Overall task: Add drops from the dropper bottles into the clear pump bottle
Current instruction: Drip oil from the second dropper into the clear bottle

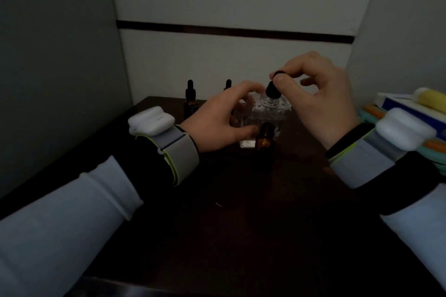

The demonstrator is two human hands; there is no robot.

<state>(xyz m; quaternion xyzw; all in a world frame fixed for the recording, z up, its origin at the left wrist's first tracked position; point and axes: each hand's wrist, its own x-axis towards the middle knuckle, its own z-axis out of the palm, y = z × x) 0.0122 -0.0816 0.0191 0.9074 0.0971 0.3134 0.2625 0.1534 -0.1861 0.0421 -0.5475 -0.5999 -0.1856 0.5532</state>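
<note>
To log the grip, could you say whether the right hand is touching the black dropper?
Touching. The head view shows the right hand pinching the black dropper over the clear pump bottle.

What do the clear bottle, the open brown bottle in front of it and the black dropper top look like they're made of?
The clear bottle: transparent with bright glints, glass or hard clear plastic; the dim light leaves it open. The brown bottle: translucent amber, glossy, probably glass. The dropper top: matte black, likely rubber or plastic.

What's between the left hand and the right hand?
Head view: the clear pump bottle, gripped by the left hand, with the right hand pinching a dropper at its mouth. An open amber bottle stands just in front.
</note>
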